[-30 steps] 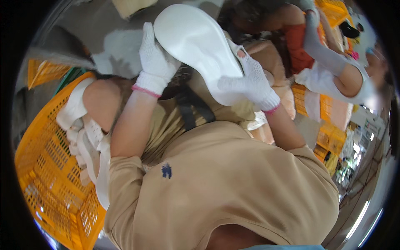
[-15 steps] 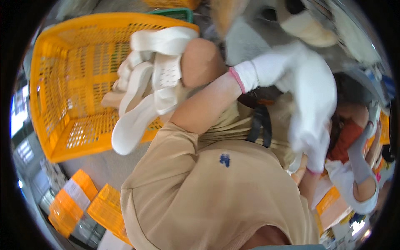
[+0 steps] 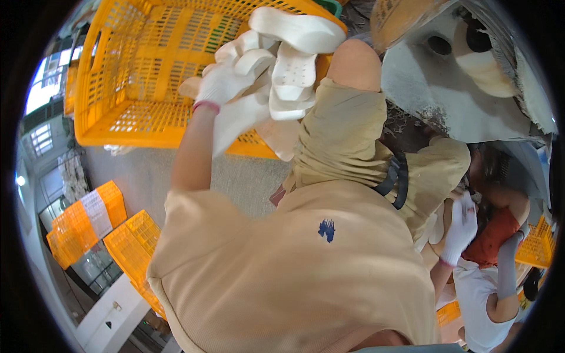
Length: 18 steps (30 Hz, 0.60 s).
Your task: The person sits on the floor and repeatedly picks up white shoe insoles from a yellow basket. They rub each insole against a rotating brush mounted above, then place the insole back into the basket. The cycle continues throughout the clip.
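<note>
My left hand (image 3: 225,83), in a white glove with a pink cuff, reaches into the yellow crate (image 3: 118,138). Its fingers close around one end of a white shoe sole (image 3: 256,61) in a heap of soles. Beside it are a thick white sole (image 3: 297,30) lying across the top and a white sole dotted with small holes (image 3: 294,66). Far to the right, past my lap, is my gloved right hand (image 3: 462,228). Its fingers are bent together, and what they hold is hidden. White sole-like pieces (image 3: 436,228) show next to it.
A grey machine housing (image 3: 435,82) with dark round holes stands at the upper right, close to my knee. More orange crates (image 3: 138,241) lie at the lower left. Another person in a red top (image 3: 491,235) sits close by on the right.
My left hand has swung from the right, in front of my lap, over to the soles in the crate. My right hand stays at the right. The view has shifted, showing the crate higher and further right.
</note>
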### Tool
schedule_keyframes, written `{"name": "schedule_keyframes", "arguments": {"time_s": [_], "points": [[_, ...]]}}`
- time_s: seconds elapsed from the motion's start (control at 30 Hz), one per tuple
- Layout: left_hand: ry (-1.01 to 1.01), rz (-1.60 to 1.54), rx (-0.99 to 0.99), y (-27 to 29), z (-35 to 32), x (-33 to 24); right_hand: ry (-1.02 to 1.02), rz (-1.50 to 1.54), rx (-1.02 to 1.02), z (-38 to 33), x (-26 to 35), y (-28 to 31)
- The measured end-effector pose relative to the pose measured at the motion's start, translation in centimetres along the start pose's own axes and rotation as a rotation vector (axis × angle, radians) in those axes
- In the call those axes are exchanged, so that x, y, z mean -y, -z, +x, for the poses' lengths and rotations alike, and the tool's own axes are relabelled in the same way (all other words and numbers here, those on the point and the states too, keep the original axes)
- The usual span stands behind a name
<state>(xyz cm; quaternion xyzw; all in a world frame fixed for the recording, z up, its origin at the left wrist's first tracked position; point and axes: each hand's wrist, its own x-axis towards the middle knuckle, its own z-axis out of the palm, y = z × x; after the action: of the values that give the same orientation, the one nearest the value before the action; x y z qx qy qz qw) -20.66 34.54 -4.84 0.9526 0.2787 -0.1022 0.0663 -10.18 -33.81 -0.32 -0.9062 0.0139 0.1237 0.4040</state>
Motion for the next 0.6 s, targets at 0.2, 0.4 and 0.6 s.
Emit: {"name": "schedule_keyframes", "arguments": {"time_s": [0.2,0.4,0.6], "points": [[0.057,0.161,-0.159,3.2,1.4,4.8,0.272,-0.278,0.189,2.9,9.9,-3.4],[-0.007,-1.568,-0.482,8.4,-8.2,-12.5,0.391,0.360,0.028,-1.2,12.9,-8.2],[0.245,-2.382,0.983,-7.6,-8.1,-43.3,-0.222,0.608,-0.157,-1.8,11.5,-5.2]]}}
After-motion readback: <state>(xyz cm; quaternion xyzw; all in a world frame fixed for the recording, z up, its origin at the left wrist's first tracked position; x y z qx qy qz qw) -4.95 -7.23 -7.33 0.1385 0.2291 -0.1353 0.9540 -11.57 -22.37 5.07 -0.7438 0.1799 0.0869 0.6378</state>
